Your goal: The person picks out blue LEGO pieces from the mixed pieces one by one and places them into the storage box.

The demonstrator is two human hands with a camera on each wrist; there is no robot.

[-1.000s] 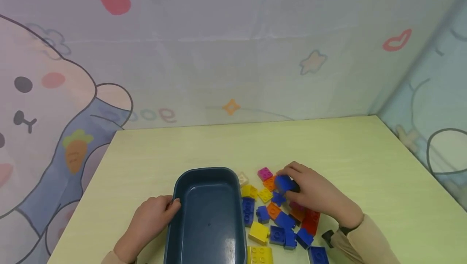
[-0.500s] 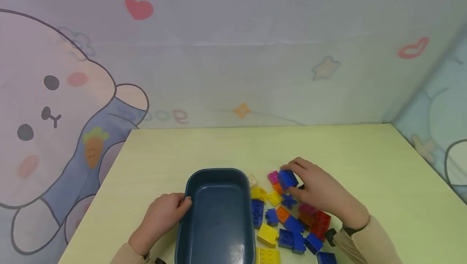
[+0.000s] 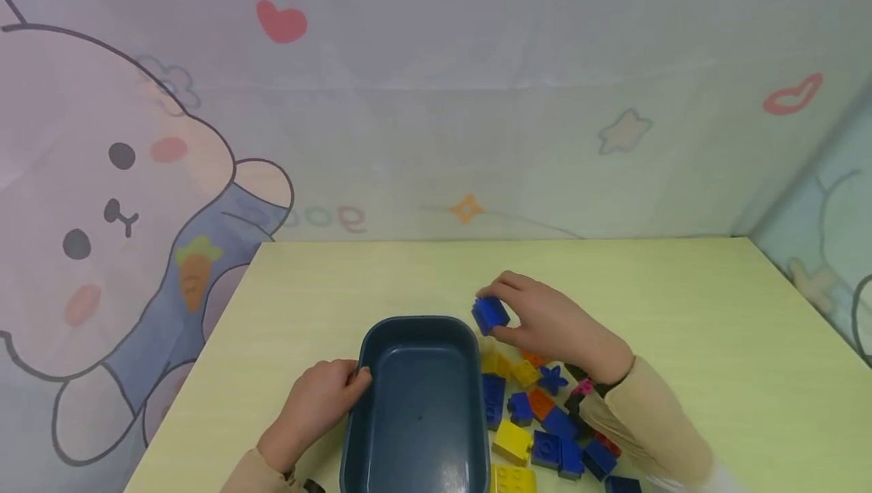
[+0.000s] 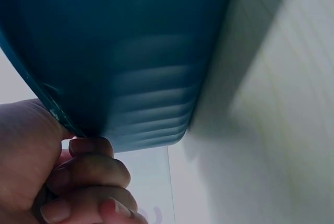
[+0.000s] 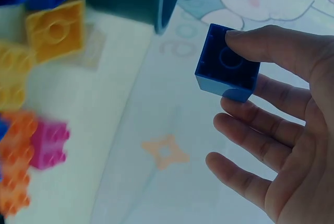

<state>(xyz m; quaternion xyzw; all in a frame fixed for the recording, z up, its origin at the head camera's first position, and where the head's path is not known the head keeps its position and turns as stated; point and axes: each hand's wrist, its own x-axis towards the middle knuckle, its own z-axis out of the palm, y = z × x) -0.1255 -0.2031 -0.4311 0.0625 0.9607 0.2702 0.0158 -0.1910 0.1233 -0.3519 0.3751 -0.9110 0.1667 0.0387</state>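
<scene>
Pinching a blue brick (image 3: pixel 490 316), the right hand (image 3: pixel 555 325) hovers outside the dark tray (image 3: pixel 420 402) the left hand (image 3: pixel 316 407) grips.

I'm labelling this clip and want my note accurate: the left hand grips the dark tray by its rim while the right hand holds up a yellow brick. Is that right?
One thing is off: the right hand holds a blue brick, as the right wrist view shows. The left hand does grip the dark tray by its rim.

The head view looks forward and down; both wrist views, close in, share the tray (image 3: pixel 418 402).
</scene>
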